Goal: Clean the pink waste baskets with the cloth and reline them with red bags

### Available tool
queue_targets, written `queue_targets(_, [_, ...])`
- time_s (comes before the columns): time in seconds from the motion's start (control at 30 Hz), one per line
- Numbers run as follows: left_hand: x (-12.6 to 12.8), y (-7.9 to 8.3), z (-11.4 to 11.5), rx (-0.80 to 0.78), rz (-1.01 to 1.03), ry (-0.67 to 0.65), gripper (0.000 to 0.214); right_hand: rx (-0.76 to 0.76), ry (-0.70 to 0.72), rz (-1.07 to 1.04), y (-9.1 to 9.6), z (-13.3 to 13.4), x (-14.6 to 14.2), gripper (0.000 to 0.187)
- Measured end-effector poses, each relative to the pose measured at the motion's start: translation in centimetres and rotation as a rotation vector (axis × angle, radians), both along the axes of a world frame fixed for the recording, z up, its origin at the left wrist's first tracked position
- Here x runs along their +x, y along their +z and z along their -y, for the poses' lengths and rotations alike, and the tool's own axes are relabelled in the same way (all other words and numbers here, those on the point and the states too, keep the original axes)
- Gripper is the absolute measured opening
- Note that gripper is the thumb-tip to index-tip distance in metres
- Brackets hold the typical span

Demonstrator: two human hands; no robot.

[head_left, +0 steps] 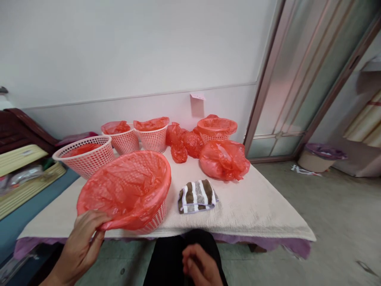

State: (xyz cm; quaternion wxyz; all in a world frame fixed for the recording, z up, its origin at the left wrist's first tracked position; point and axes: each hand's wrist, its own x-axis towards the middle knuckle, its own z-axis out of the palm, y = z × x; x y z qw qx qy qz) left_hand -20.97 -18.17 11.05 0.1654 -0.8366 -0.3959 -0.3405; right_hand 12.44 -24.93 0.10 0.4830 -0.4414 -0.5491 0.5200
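Well, left hand (85, 237) pinches red liner (127, 184); right hand (203, 265) seems closed; wall slip (197, 97) illegible.

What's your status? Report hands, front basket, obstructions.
Left hand gripping red liner on front basket. Right hand loosely curled, off basket. Striped cloth alongside, not blocking.

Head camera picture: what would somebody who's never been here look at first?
Probably the shiny red bag lining the pink basket at the table's near edge, with the person's left hand pinching its rim. Next might come the puffy red bundle farther back on the right. The brown, gray and white striped cloth also stands out, lying right of that basket.
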Motion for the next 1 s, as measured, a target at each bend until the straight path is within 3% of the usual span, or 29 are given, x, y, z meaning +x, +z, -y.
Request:
queue_targets(0.1, [-0.3, -0.4, -0.2, 0.016, 0.025, 0.001, 0.024, 0.561, -0.145, 0.216, 6.2, -3.5, 1.0, 0.024])
queue_targets(0.17, [-0.5, -0.8, -0.3, 0.033, 0.027, 0.001, 0.026, 0.815, -0.115, 0.373, 10.4, -6.1, 0.8, 0.038])
queue_targets(0.23, [-0.7, -1.2, -0.5, 0.059, 0.007, -0.006, 0.029, 0.968, -0.056, 0.555, 13.3, -8.7, 0.0, 0.045])
queue_targets(0.3, [-0.7, -1.4, -0.5, 0.09, -0.029, -0.006, 0.033, 1.021, 0.052, 0.726, 14.5, -11.1, -1.1, 0.044])
queue_targets(0.43, [-0.4, -1.6, 0.2, 0.141, -0.014, 0.031, 0.042, 0.985, 0.111, 0.927, 13.4, -14.4, -2.7, 0.026])
queue_targets(0.57, [0.4, -2.9, 2.4, 0.165, 0.298, 0.247, 0.043, 0.963, 0.055, 0.95, 12.2, -15.3, -3.1, 0.02])
queue_targets(0.63, [0.9, -4.0, 3.6, 0.053, 0.556, 0.356, 0.038, 0.959, 0.044, 0.946, 12.0, -15.2, -3.1, 0.02])
queue_targets(0.73, [2.0, -5.3, 4.7, -0.34, 1.039, 0.408, 0.039, 0.971, 0.033, 0.915, 11.9, -15.1, -3.2, 0.024])
queue_targets(0.83, [3.6, -4.9, 4.5, -0.661, 1.401, 0.29, 0.042, 0.993, 0.011, 0.875, 11.6, -15.0, -3.3, 0.028])
queue_targets(1.0, [5.3, -2.5, 3.1, -0.707, 1.951, -0.135, 0.019, 0.994, -0.001, 0.87, 10.8, -15.1, -3.3, 0.034])
